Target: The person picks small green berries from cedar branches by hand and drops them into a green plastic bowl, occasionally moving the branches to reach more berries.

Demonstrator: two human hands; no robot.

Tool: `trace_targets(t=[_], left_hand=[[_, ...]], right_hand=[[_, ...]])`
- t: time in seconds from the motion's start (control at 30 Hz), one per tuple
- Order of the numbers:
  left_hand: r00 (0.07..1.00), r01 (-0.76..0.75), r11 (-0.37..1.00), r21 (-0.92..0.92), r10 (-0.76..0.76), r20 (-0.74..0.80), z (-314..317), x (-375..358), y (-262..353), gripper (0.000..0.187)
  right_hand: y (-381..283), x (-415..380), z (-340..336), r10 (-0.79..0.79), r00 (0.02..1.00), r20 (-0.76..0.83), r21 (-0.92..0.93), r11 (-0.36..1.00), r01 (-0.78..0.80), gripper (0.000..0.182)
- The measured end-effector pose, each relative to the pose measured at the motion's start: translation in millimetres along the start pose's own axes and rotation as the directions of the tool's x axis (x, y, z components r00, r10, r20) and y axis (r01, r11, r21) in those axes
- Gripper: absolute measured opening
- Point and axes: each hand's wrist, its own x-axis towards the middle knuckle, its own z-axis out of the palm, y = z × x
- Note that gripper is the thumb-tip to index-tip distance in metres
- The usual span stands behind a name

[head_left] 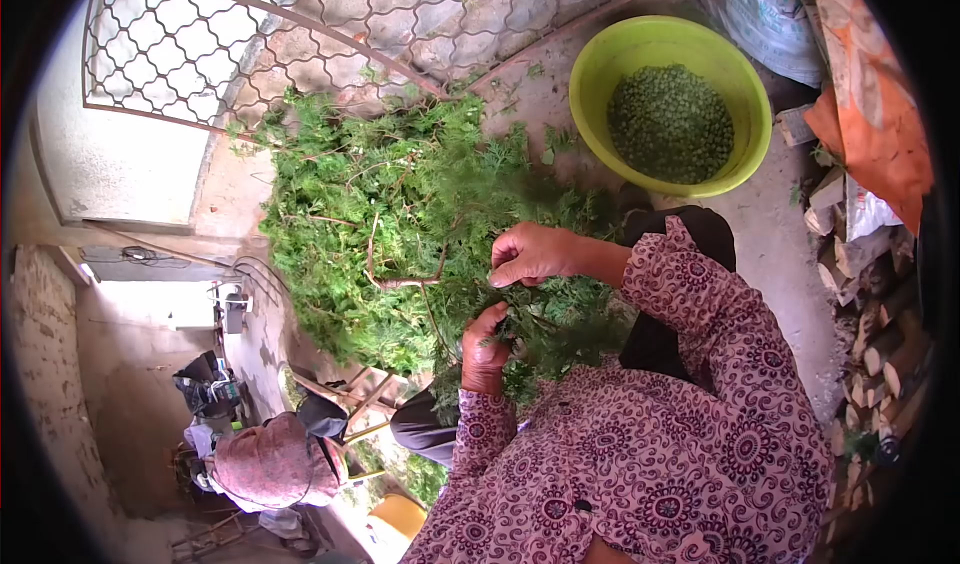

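Firstly, one left hand [486, 349], closed — fingers curled round a green sprig [560, 329] of fine, feathery leaf, the thumb laid along it. One right hand [535, 254], just beside the left, fingers bent and drawn in, thumb and forefinger brought together at the tips; whether anything small is pinched there cannot be told. The sprig extends from the left hand over the person's lap, below the right forearm. One large heap of cut greenery [370, 224], stems and brown twigs intermixed, spread on the concrete floor [800, 294]; both hands are at its edge nearest the person. One round basin [755, 154], yellow-green, standing on the floor near the corner of the heap on the right-hand side, its bottom covered with small round green pieces [670, 124]. One patterned garment [640, 454], pink with dark scrolls and medallions, sleeves down to the left wrist and part-way along the right forearm. One metal lattice [180, 49], wavy bars in a brown frame, along the heap's far right-hand edge. One white sack [765, 24] with faint print, close beside the basin's rim; one orange sack [865, 94] next to it. One stack of split firewood [875, 364], by the floor's edge behind the basin. One yellow container [400, 514], partly hidden, on the person's left — contents not visible.
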Motion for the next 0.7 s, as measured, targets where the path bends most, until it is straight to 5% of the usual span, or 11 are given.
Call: trace_targets(t=[0.17, 0.3, 0.4, 0.47, 0.5, 0.57, 0.6, 0.7], left_hand=[[0.999, -0.017, 0.991, 0.132, 0.023, -0.046, 0.6, -2.4, 1.1, 0.019], [0.999, -0.012, 0.989, 0.15, 0.019, -0.043, -3.3, 2.0, -2.1, 0.018], [0.992, -0.124, 0.986, 0.109, 0.124, 0.005, -14.5, 7.3, -5.3, 0.019], [0.965, -0.099, 0.994, -0.037, 0.105, 0.242, 8.2, -4.0, 9.5, 0.022], [0.965, -0.1, 0.994, -0.038, 0.106, 0.24, 2.8, -1.4, 8.5, 0.022], [0.866, -0.046, 0.971, -0.236, 0.157, 0.475, -15.4, 7.8, 2.4, 0.027], [0.931, -0.079, 0.954, -0.288, 0.174, 0.321, -13.0, 2.5, 0.8, 0.029], [0.909, -0.133, 0.969, -0.206, 0.202, 0.366, 2.3, 1.1, 5.2, 0.03]], right_hand=[[1.1, 1.6, 2.4, 0.15, 0.986, -0.065, -0.025, 0.988, -0.152, 0.028], [6.6, 2.8, 1.8, 0.094, 0.994, -0.047, -0.015, 0.995, -0.095, 0.025], [2.1, -0.7, 4.2, 0.148, 0.988, 0.05, 0.227, 0.961, -0.156, 0.02], [0.9, -2.3, 10.5, 0.186, 0.978, 0.092, 0.41, 0.888, -0.208, 0.016], [0.6, -1.0, 8.8, 0.187, 0.978, 0.094, 0.41, 0.888, -0.209, 0.016], [-0.5, 3.9, -2.5, 0.048, 0.984, 0.172, 0.771, 0.615, -0.165, 0.014], [-4.8, 3.8, -9.4, -0.025, 0.986, 0.166, 0.805, 0.58, -0.121, 0.008], [-19.5, -4.2, -15.3, -0.023, 0.992, 0.123, 0.785, 0.614, -0.083, 0.01]])
